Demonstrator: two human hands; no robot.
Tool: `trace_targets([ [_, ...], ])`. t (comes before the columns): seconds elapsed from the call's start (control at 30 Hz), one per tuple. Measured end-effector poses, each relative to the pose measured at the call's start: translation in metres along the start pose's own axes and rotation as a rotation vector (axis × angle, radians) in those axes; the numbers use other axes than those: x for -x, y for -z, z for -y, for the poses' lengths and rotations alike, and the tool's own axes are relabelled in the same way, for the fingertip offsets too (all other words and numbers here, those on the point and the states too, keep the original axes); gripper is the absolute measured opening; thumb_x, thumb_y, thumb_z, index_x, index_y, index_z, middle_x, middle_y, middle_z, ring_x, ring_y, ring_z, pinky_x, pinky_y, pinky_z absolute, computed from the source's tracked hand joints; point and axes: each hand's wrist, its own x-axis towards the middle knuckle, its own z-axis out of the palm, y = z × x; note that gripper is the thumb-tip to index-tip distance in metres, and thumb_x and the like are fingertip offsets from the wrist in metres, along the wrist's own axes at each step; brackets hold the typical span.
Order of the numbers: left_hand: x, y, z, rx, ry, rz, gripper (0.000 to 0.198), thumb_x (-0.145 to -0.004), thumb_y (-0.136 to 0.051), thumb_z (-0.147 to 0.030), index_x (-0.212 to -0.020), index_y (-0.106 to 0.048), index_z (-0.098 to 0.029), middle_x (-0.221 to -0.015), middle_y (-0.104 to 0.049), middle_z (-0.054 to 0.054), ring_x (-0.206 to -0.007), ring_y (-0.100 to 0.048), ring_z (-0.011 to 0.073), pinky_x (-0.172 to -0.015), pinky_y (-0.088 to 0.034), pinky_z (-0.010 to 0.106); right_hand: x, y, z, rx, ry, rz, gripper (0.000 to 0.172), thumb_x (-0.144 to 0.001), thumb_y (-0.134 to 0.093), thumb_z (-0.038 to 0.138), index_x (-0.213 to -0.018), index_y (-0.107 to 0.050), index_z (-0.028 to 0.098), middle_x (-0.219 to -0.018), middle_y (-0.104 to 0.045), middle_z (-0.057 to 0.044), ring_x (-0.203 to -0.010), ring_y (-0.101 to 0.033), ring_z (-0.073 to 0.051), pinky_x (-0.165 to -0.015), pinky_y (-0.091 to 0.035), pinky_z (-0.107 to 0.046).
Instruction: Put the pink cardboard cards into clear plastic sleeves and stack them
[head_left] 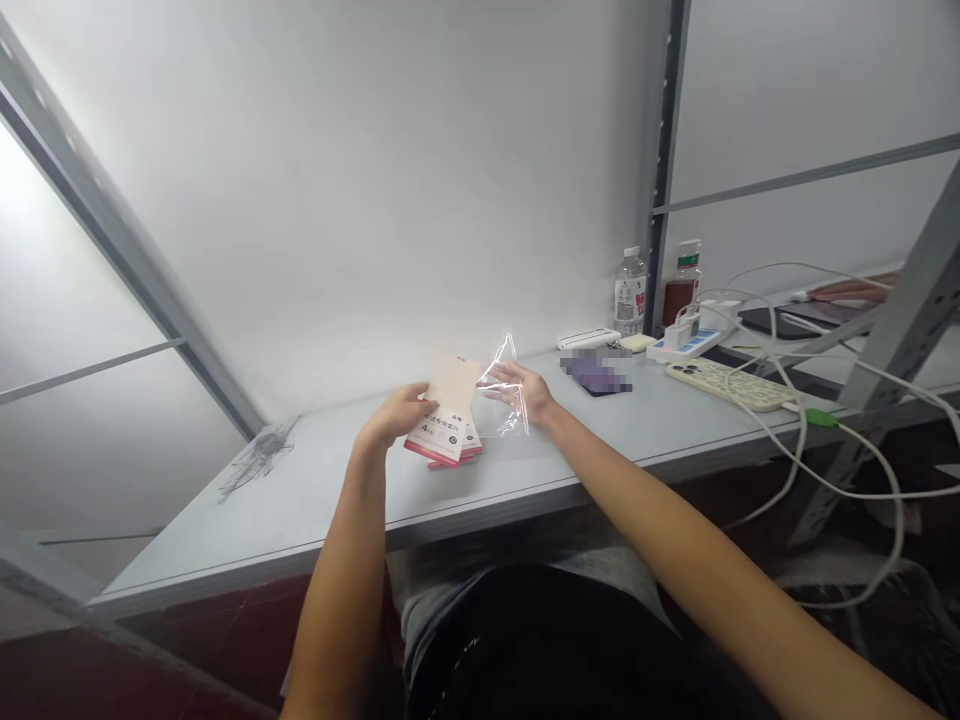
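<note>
My left hand (396, 414) and right hand (521, 390) are both raised over the near edge of the grey table (315, 525), held close together and not touching. The fingers (411, 398) of my left hand are closed around a stack of red-edged, white printed packets (442, 437), with a pale beige card (454, 385) standing up from the stack at a slight tilt. The stack sits just above the tabletop or on it; I cannot confirm contact from this view. The fingers (499, 373) of my right hand grip a clear plastic bag (508, 395), which stands upright just to the right of the stack. Its transparent film makes the exact contact points hard to define. Farther right along the far side of the table are a water bottle (630, 295), a bottle of red liquid (682, 290), a white power strip (686, 345), and a phone (596, 372) partly obscured by pixelation. A cream keyboard (724, 385) lies near the right end of the table, with white cables (802, 430) running over and past the table edge. A tangle of thin dark wire (259, 460) lies at the left end.
</note>
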Motion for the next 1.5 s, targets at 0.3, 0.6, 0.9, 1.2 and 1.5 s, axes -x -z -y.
trace_targets([
  [0.3, 0.005, 0.001, 0.010, 0.270, -0.042, -0.009, 0.047, -0.069, -0.058, -0.032, -0.113, -0.053, -0.018, -0.084, -0.067, 0.007, -0.069, -0.063, 0.0194, -0.056, -0.048, 0.026, 0.007, -0.005, 0.005, -0.039, -0.071, 0.114, 0.028, -0.087, -0.035, 0.031, -0.098, -0.056, 0.016, -0.102, -0.063, -0.009, -0.086, -0.064, -0.023, -0.080, -0.048, -0.039],
  [0.6, -0.023, -0.023, 0.022, 0.171, 0.053, -0.257, 0.028, -0.068, -0.052, -0.023, -0.094, -0.058, -0.014, -0.076, -0.067, 0.009, -0.059, -0.062, 0.0193, -0.049, -0.045, 0.025, 0.010, -0.007, 0.000, 0.095, -0.166, 0.148, 0.032, -0.088, -0.036, 0.034, -0.106, -0.053, 0.015, -0.101, -0.064, -0.011, -0.085, -0.065, -0.022, -0.084, -0.045, -0.041],
  [0.9, -0.028, -0.031, 0.023, 0.046, -0.245, -0.309, 0.028, -0.078, -0.045, -0.030, -0.099, -0.056, -0.017, -0.078, -0.065, 0.005, -0.060, -0.058, 0.0137, -0.051, -0.043, 0.022, 0.011, -0.007, 0.005, 0.024, -0.137, 0.142, 0.036, -0.088, -0.031, 0.037, -0.106, -0.054, 0.015, -0.089, -0.066, -0.010, -0.078, -0.065, -0.022, -0.080, -0.048, -0.043],
  [1.2, -0.034, -0.029, 0.033, 0.130, -0.245, -0.187, 0.031, -0.078, -0.045, -0.031, -0.105, -0.054, -0.018, -0.079, -0.064, 0.004, -0.061, -0.059, 0.0141, -0.051, -0.044, 0.023, 0.009, -0.002, 0.005, 0.058, -0.158, 0.112, 0.039, -0.087, -0.031, 0.040, -0.106, -0.053, 0.013, -0.084, -0.066, -0.010, -0.069, -0.065, -0.021, -0.068, -0.051, -0.041],
  [1.5, -0.038, -0.035, 0.036, 0.202, -0.269, -0.233, 0.033, -0.077, -0.047, -0.033, -0.105, -0.055, -0.017, -0.075, -0.064, 0.004, -0.059, -0.057, 0.0129, -0.051, -0.044, 0.022, 0.009, -0.004, 0.004, 0.141, -0.179, 0.116, 0.043, -0.087, -0.029, 0.044, -0.107, -0.053, 0.015, -0.090, -0.066, -0.012, -0.074, -0.065, -0.022, -0.066, -0.051, -0.037],
])
